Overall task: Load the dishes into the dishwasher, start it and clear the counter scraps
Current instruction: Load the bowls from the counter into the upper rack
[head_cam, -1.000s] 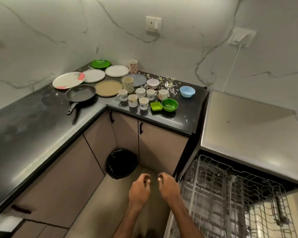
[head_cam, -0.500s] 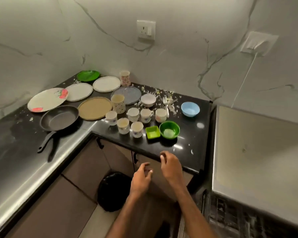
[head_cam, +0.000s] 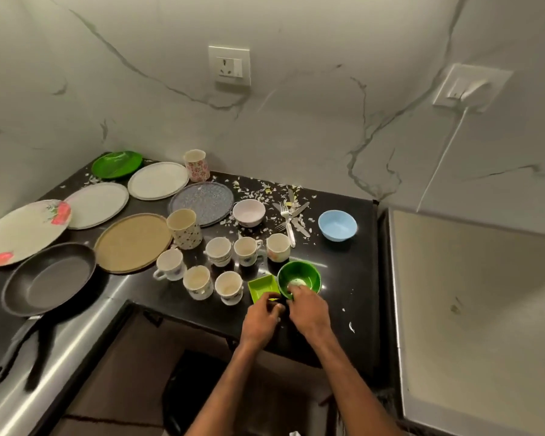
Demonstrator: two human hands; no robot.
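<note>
Left hand (head_cam: 261, 320): pinching lime-green square plastic dish (head_cam: 261, 285).
Right hand (head_cam: 309, 310): gripping round green plastic bowl (head_cam: 309, 275) by its rim.
Technique: best lifting both level.

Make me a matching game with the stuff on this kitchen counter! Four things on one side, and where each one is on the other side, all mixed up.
Things
1. frying pan
2. blue bowl
3. green bowl
4. square green dish

Where
A. the right hand grips its rim
B. furthest left of the four
C. the left hand grips its near edge
D. on its own, nearest the right end of the counter

Pairs: 1-B, 2-D, 3-A, 4-C
</note>
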